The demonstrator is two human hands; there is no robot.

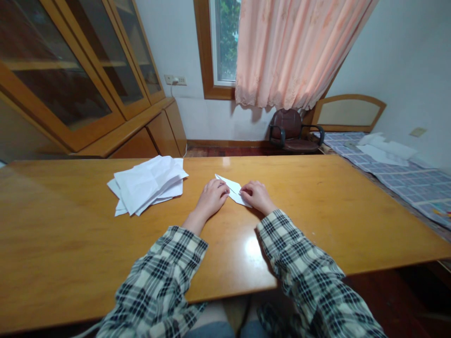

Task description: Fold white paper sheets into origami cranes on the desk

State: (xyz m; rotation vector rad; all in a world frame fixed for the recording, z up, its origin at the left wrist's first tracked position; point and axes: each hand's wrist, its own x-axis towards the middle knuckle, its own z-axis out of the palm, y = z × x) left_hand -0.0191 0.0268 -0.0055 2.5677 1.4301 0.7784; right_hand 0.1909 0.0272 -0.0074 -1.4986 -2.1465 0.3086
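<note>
A small folded white paper (233, 189), narrow and pointed, lies flat on the wooden table (317, 197) between my two hands. My left hand (211, 197) rests on its left side with the fingers curled down onto the paper. My right hand (258, 195) presses on its right part with bent fingers. Both hands pin the paper against the tabletop. Both forearms wear plaid sleeves.
A loose pile of white paper sheets (148, 184) lies on the table left of my hands. Behind the table stand a wooden glass-door cabinet (81, 80), a dark office chair (292, 131) under a pink curtain, and a bed (394, 173) at the right.
</note>
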